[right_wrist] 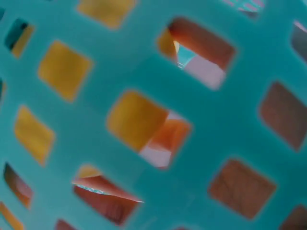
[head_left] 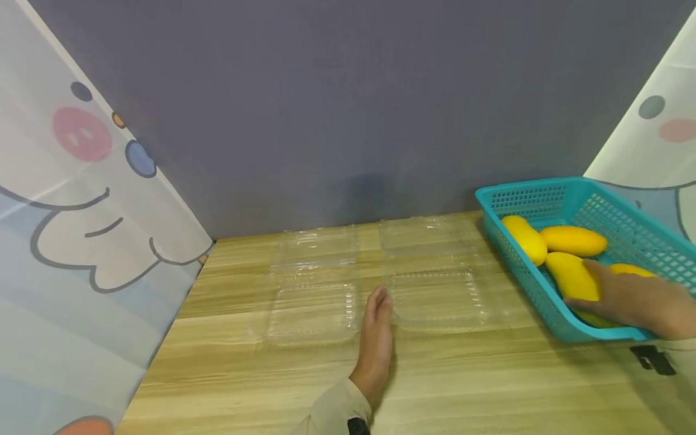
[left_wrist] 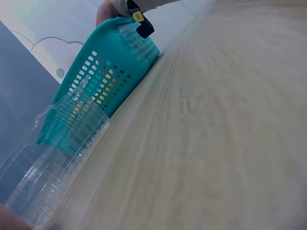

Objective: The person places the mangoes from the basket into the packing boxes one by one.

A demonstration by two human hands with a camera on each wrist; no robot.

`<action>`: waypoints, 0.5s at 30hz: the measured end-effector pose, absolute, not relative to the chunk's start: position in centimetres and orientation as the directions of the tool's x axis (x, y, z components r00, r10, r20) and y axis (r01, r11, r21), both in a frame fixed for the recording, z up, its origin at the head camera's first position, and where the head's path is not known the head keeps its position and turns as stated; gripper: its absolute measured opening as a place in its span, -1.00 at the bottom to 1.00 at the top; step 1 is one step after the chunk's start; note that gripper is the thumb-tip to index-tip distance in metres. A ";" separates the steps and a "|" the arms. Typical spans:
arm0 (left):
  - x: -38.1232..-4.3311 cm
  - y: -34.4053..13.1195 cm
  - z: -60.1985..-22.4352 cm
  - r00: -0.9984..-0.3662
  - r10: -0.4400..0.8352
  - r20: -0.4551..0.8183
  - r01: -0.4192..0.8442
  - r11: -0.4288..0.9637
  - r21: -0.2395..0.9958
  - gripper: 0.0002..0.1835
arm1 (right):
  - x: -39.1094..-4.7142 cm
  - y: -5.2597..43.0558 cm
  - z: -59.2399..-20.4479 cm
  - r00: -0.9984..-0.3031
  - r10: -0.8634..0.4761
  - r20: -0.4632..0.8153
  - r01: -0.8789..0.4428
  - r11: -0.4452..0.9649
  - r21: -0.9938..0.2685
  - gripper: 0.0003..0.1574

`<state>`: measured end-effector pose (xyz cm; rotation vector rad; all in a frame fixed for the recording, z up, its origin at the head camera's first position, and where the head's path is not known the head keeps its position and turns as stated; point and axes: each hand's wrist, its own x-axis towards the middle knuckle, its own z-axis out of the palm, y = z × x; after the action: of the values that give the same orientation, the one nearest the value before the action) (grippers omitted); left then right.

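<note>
Where the right hand [head_left: 636, 302] curls fingers: round a mango [head_left: 571, 277], long axis slanting far-left to near-right
Left hand [head_left: 375, 344]: fingers straight, together
Tabletop [head_left: 462, 380]: wood-grained
Wall [head_left: 326, 109]: grey

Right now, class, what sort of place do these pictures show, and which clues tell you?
Probably a staged tabletop workspace: a wood-grain table against a plain grey panel, with cartoon-printed sheets on both sides.

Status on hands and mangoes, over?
Right hand in basket, touching a mango; firm grip unclear. Left hand holding nothing, between two clear boxes. Other mangoes crowd close.
</note>
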<state>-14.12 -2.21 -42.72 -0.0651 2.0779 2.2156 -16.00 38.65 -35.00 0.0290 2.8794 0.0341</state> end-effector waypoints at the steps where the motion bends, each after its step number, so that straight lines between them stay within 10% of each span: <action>1: -14.1 -2.2 -42.7 -0.994 0.044 -0.103 -0.106 -0.063 0.992 -0.43 | -16.0 38.6 -35.1 -0.970 0.017 -0.244 0.010 1.000 0.030 0.46; 15: -15.1 -2.2 -42.8 -0.994 0.012 -0.107 -0.107 -0.077 0.991 -0.43 | -16.0 38.4 -35.2 -0.981 0.015 -0.193 0.009 0.999 0.032 0.42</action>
<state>-15.05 -2.17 -42.76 -0.1072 2.0763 2.2452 -15.99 38.41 -35.18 0.0176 2.9469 0.0462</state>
